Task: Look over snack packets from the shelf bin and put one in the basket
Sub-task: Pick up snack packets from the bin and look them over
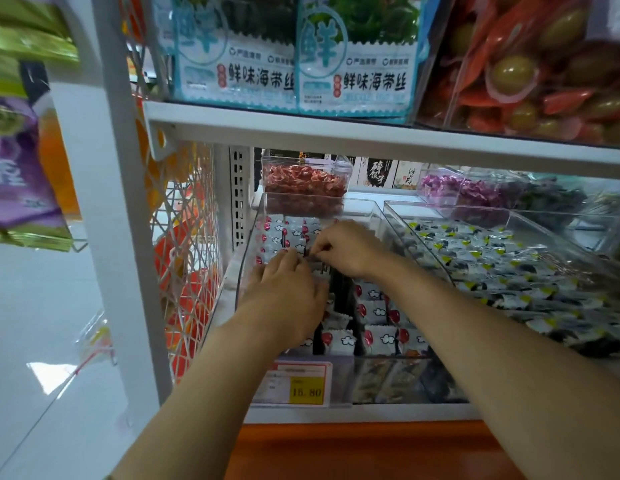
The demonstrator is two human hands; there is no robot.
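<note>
Bin (245, 263) at left of lower shelf (370, 412) holds white snack packets (375, 311). I see left hand (288, 295) flat on them, fingers together; right hand (351, 249), farther in, pinching one.

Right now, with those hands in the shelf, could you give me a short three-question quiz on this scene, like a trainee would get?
1. True or false: the left hand and the right hand are both reaching into the clear bin of white packets.
2. What does the yellow price tag at the front of that bin read? A) 5.10 B) 15.80 C) 28.00
3. Fill in: the bin of black, white and yellow packets sits to the ___ of it.
Key: 1 true; 2 B; 3 right.
</note>
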